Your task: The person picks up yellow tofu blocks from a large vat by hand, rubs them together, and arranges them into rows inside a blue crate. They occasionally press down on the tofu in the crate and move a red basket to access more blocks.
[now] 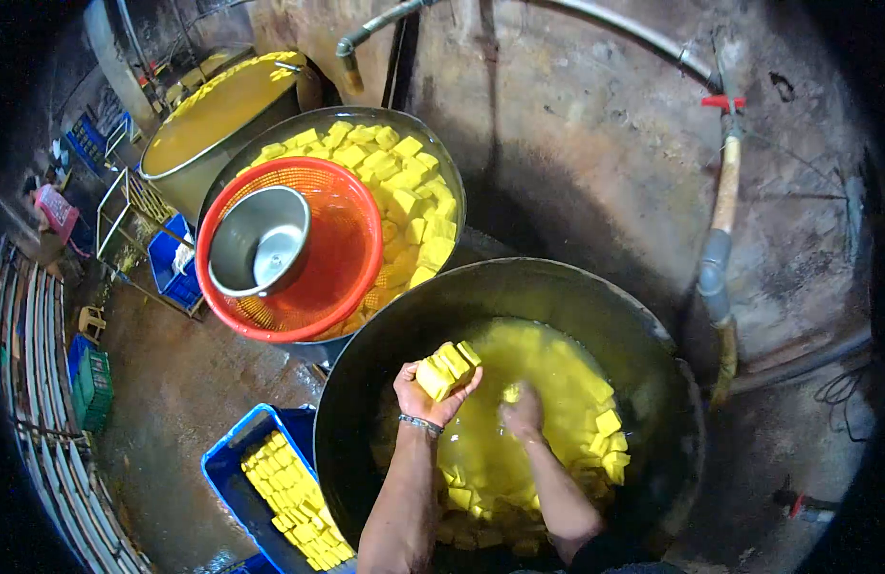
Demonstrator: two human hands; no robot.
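Note:
My left hand (431,390) is raised above a large dark vat (557,287) and holds a stack of yellow blocks (448,367). A bracelet sits on that wrist. My right hand (524,413) is down in the vat's yellow liquid (528,383), fingers closed among submerged yellow blocks (607,442); what it grips is hidden by the liquid. More blocks float along the vat's right and front sides.
A second vat of yellow blocks (414,191) behind carries a red basket (342,253) with a steel pot (261,239) inside. A third vat (218,115) stands far left. A blue crate of blocks (234,457) lies on the floor at left. Pipes and a hose (720,239) run along the wall.

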